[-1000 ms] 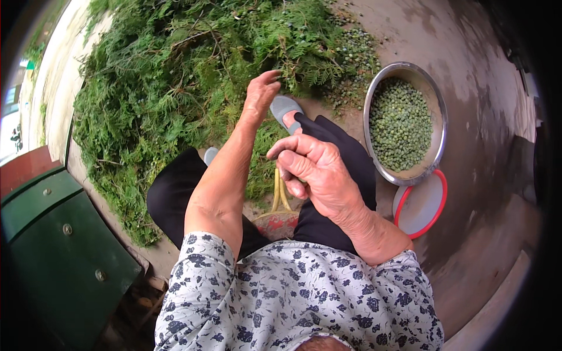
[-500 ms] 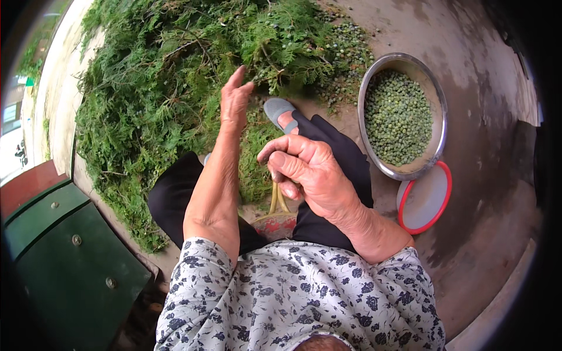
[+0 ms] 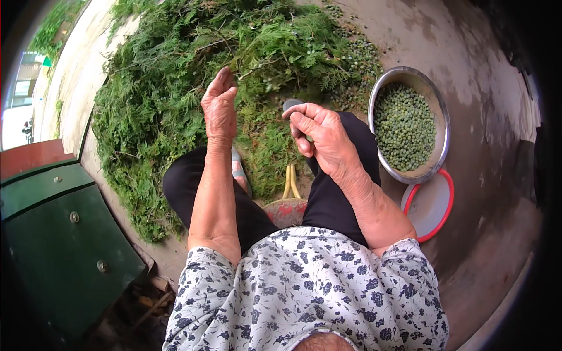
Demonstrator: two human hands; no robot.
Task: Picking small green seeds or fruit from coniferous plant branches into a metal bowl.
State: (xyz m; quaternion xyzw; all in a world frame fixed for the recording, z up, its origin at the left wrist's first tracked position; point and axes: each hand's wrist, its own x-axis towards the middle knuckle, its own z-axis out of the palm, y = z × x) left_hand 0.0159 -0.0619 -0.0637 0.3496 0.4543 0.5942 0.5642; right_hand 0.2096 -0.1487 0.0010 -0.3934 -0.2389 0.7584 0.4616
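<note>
My left hand (image 3: pixel 220 108) is raised over a large heap of green, scaly-leaved conifer branches (image 3: pixel 158 105). Its fingers are stretched out, and no held thing shows in it. A thin twig lies near its fingertips. My right hand (image 3: pixel 325 137) hovers above my right knee, with fingers curled and thumb against the index finger. Whatever may be inside that grip cannot be made out. Right of it stands a metal basin (image 3: pixel 443 134) partly filled with small green conifer cones (image 3: pixel 404 128). More cones (image 3: pixel 363 61) lie loose at the heap's right edge.
A shallow white round tray with a red rim (image 3: pixel 443 221) lies partly under the basin. Two yellow handle-like pieces (image 3: pixel 290 180) stick up between my legs, by a red and grey surface (image 3: pixel 285 212). A dark green cabinet-like box (image 3: pixel 70 245) stands at the left.
My right hand has moved forward and slightly right, still curled. My left hand has shifted a little left, its fingers closer together. The view has tilted, and my right shoe is now mostly hidden.
</note>
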